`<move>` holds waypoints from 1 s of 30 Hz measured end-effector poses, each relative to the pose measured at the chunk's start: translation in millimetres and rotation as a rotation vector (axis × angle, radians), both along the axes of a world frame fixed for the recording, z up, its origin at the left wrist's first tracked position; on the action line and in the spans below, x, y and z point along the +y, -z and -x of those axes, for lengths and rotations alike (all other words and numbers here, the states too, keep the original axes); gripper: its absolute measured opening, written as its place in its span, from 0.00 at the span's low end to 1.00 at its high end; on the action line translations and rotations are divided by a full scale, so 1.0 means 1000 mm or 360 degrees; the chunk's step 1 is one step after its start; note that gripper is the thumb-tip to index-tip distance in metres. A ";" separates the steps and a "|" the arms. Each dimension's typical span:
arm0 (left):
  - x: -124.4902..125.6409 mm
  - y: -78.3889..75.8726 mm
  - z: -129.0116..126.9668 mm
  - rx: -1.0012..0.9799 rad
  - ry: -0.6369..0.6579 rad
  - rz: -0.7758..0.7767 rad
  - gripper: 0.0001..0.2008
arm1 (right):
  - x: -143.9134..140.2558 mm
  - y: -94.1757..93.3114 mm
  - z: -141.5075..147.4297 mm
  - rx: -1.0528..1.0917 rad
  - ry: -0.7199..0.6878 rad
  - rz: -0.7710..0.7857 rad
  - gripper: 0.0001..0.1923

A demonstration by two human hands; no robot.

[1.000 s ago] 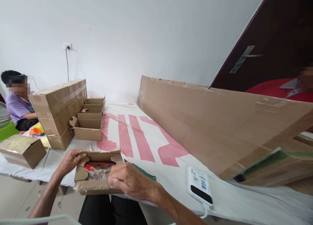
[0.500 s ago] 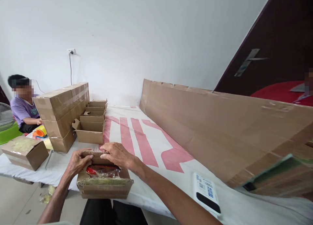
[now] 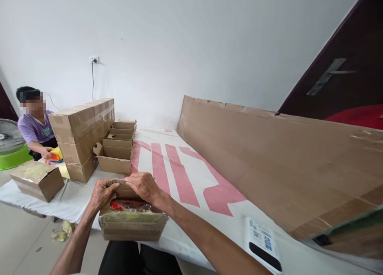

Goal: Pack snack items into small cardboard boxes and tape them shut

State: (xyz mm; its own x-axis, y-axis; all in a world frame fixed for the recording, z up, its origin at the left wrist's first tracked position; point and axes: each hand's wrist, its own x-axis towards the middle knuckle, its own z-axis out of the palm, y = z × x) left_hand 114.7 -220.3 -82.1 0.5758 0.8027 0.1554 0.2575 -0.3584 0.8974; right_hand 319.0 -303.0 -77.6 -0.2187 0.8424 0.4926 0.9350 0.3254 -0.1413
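A stack of boxes [image 3: 85, 135] stands farther off, left of the left hand [image 3: 101, 193], whose fingers pinch the flap [image 3: 127, 192] of a brown box [image 3: 131, 230]. The box sits just below the fingers. It is probably light and stiff; the shiny wrap [image 3: 139, 205] may slip, so grab the cardboard sides. The right hand's [image 3: 145, 185] bent fingers hold the flap too.

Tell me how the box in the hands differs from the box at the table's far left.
The held box stands open, red contents showing; the far-left box looks shut. The left hand and right hand hold the held box's raised flap; no hand touches the far-left box. Both are brown cardboard.
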 end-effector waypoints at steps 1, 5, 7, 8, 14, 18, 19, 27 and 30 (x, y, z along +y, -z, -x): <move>0.000 0.000 0.000 0.0007 -0.0009 -0.0014 0.21 | 0.000 0.002 0.001 -0.0118 0.0015 -0.0012 0.11; 0.000 0.000 0.000 0.0003 -0.0033 -0.0059 0.19 | -0.003 -0.001 0.001 -0.0182 -0.0040 0.0005 0.09; 0.001 0.001 0.000 -0.0005 -0.0036 -0.0061 0.19 | -0.003 -0.007 -0.001 0.0075 -0.0072 0.0097 0.11; 0.001 0.002 0.000 -0.0007 -0.0042 -0.0060 0.19 | -0.003 -0.011 -0.002 0.0241 -0.0068 0.0167 0.12; 0.000 0.004 -0.001 -0.0032 -0.0041 -0.0049 0.20 | 0.005 -0.023 0.000 0.0752 0.0008 0.0438 0.11; 0.000 0.005 -0.001 -0.0070 -0.0027 -0.0036 0.20 | 0.003 -0.016 0.005 0.0646 0.0066 0.0308 0.10; 0.001 0.005 -0.001 -0.0078 -0.0024 -0.0030 0.20 | 0.002 -0.014 0.005 0.0586 0.0069 0.0272 0.09; 0.005 0.009 0.000 -0.0123 -0.0004 -0.0026 0.19 | 0.009 -0.026 -0.015 0.0890 -0.0111 0.0471 0.18; 0.003 0.008 0.000 -0.0135 0.0007 -0.0026 0.19 | 0.018 -0.035 -0.020 0.0938 -0.0155 0.0630 0.17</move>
